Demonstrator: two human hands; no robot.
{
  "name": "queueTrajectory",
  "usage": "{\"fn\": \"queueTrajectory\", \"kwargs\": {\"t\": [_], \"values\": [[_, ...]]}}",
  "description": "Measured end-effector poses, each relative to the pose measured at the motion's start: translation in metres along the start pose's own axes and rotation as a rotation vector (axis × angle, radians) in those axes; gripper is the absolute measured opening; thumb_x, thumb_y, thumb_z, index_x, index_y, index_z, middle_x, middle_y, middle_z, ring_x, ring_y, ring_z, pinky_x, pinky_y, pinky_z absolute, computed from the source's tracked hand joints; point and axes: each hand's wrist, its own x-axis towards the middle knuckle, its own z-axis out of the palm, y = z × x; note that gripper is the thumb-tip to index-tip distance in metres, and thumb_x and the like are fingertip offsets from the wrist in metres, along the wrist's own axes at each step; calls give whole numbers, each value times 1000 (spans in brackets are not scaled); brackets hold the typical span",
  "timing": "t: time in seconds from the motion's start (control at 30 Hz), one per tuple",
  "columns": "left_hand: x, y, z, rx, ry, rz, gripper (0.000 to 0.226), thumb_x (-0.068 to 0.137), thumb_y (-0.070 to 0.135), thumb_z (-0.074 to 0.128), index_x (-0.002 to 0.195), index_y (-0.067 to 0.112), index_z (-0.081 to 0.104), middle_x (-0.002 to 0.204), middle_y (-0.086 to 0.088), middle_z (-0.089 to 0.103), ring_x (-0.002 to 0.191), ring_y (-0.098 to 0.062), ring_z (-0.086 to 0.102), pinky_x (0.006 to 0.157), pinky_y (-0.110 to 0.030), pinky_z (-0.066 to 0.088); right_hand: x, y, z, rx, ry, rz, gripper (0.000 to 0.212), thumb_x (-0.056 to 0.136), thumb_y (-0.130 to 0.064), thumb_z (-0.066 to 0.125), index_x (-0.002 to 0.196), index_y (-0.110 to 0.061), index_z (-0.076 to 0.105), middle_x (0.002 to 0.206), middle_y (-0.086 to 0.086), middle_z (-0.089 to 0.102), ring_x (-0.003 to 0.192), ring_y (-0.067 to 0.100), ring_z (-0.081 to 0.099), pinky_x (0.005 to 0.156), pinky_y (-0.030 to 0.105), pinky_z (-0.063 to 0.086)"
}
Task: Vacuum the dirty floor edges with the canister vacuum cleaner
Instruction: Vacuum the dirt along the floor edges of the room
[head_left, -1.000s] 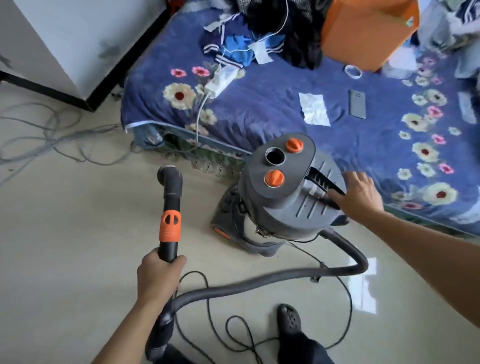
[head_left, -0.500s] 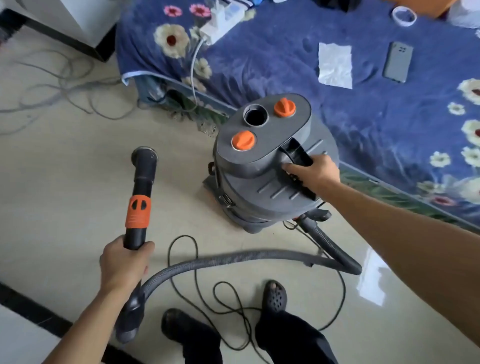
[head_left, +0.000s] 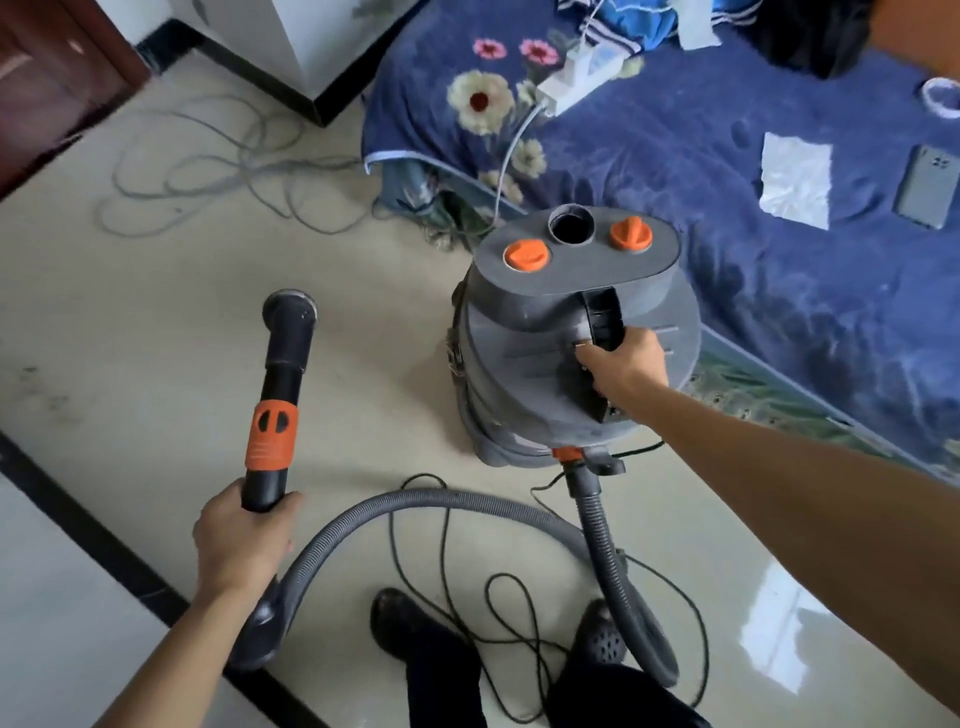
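A grey canister vacuum (head_left: 530, 384) with two orange knobs stands on the beige floor beside the bed. My right hand (head_left: 626, 364) grips its black carry handle (head_left: 605, 319). My left hand (head_left: 241, 540) holds the black wand (head_left: 280, 395) with the orange collar, its round nozzle (head_left: 290, 307) pointing away over the floor. A grey ribbed hose (head_left: 426, 506) curves from the wand's rear end to the canister's front port. Dark smudges (head_left: 47, 400) mark the floor at the left.
A bed with a blue flowered cover (head_left: 701, 171) fills the right; a power strip (head_left: 579, 83), paper (head_left: 795, 179) and a phone (head_left: 927, 187) lie on it. Loose grey cables (head_left: 208, 171) sprawl at the back left. A black cord (head_left: 493, 613) loops around my feet (head_left: 410, 623). A black floor strip (head_left: 98, 540) runs diagonally at the left.
My right hand moved from resting on the canister's top to gripping its handle. The canister has turned so its hose port faces me. The view shifted back and left.
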Motion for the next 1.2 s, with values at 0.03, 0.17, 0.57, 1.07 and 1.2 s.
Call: {"fn": "queueTrajectory", "kwargs": {"t": [0.03, 0.17, 0.57, 1.07, 1.2], "values": [[11, 0, -2, -8, 2, 2, 15, 76, 9, 67, 67, 4, 57, 55, -19, 59, 49, -31, 60, 65, -42, 53, 1, -5, 6, -29, 4, -12, 33, 62, -43, 65, 78, -15, 61, 75, 9, 68, 68, 30, 68, 68, 44, 60], [53, -8, -18, -25, 9, -14, 14, 76, 8, 65, 66, 2, 57, 55, -19, 60, 53, -35, 62, 63, -39, 51, 2, -43, 35, -113, -33, -69, 24, 70, -37, 68, 74, -16, 57, 74, 8, 66, 70, 29, 67, 68, 41, 59], [152, -57, -84, -310, 40, -233, 14, 81, 1, 67, 73, -1, 56, 57, -16, 52, 46, -24, 47, 55, -29, 46, 29, -179, 126, -281, -81, -208, 23, 77, -28, 70, 80, -10, 58, 74, 10, 61, 72, 29, 60, 63, 35, 49], [215, -55, -106, -414, 155, -346, 16, 83, 5, 67, 73, 6, 55, 60, -15, 55, 47, -25, 49, 50, -25, 47, 106, -289, 172, -531, -94, -345, 40, 81, -39, 67, 109, -13, 55, 94, 10, 58, 88, 31, 58, 69, 33, 42], [229, -42, -107, -414, 191, -362, 17, 83, 3, 67, 73, 7, 54, 60, -15, 53, 47, -24, 47, 38, -20, 46, 120, -318, 183, -568, -112, -371, 44, 85, -38, 65, 119, -13, 52, 97, 10, 54, 87, 31, 54, 71, 34, 41]]}}
